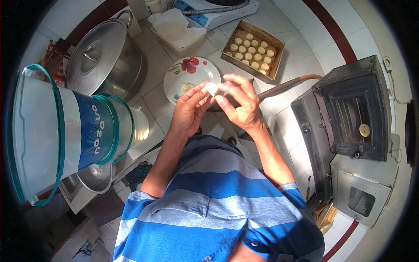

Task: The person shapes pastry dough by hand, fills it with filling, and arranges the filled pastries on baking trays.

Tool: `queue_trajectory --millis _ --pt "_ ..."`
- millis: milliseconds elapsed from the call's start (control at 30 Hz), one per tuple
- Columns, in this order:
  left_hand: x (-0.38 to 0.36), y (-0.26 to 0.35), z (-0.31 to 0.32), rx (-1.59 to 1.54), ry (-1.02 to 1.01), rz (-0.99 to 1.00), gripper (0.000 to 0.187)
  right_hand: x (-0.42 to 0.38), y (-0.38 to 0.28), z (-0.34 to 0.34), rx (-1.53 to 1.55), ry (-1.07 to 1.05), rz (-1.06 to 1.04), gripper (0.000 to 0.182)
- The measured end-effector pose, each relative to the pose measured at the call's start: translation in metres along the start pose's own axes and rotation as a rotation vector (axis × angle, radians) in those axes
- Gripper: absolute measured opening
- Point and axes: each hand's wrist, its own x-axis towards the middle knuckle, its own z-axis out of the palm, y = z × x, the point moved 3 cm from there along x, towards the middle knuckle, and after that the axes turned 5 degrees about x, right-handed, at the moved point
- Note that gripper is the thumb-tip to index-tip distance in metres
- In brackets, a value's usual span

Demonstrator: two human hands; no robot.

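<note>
plate (198,77): glossy, smooth | tin (277,54): worn metal | pot (115,61): shiny metal | bucket (72,126): plastic

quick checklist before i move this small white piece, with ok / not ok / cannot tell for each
1. Small white piece gripped: ok, held in the left hand.
2. Right hand touching it: cannot tell; it is close beside the piece, contact unclear.
3. Whole piece visible for inspection: not ok, the hands cover part of it.
4. Floral plate within reach: ok, close to the hands, with pale bits on it.
5. Metal baking pan uncovered: ok, open on the tiled counter.
6. Round pale pieces unstacked: ok, they lie in one layer.
</note>
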Motion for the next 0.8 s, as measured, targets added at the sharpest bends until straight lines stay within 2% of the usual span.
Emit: queue_trajectory --millis 33,67,167,400,500,567,600,633,700,767,800 --pt "-0.001 0.001 0.002 0.001 -0.001 -0.003 0.031 0.003 0.000 -0.002 0.083 0.067 0.135 0.031" --pt "-0.003 0.003 0.006 0.029 -0.002 0.027 0.031 0.005 0.000 -0.003 0.115 0.086 0.176 0.024" --pt "-0.005 0.003 0.011 0.049 -0.034 0.063 0.029 0.001 0.004 0.002 0.196 0.059 0.274 0.020" --pt "-0.006 -0.003 0.010 0.138 0.000 0.089 0.028 -0.006 0.007 0.006 0.246 0.062 0.322 0.017" --pt "-0.009 0.000 0.012 0.141 0.013 0.074 0.028 -0.001 0.006 -0.005 0.326 0.067 0.336 0.021" --pt "-0.010 0.000 0.011 0.146 0.010 0.062 0.028 0.004 0.000 -0.012 0.181 -0.092 0.190 0.026" --pt "-0.009 -0.001 0.012 0.149 0.007 0.051 0.028 0.005 0.002 -0.012 0.104 -0.099 0.055 0.026" --pt "-0.009 -0.002 0.011 0.150 0.003 0.046 0.028 0.004 0.003 -0.014 0.099 -0.096 0.059 0.026" --pt "-0.008 -0.003 0.010 0.148 -0.025 0.046 0.028 0.006 -0.004 -0.017 -0.145 -0.130 -0.150 0.027" --pt "-0.008 -0.004 0.010 0.135 -0.027 0.043 0.028 0.002 -0.003 -0.016 -0.158 -0.127 -0.174 0.028" --pt "-0.008 -0.004 0.010 0.121 -0.029 0.038 0.028 0.001 -0.001 -0.015 -0.087 -0.106 -0.103 0.027"
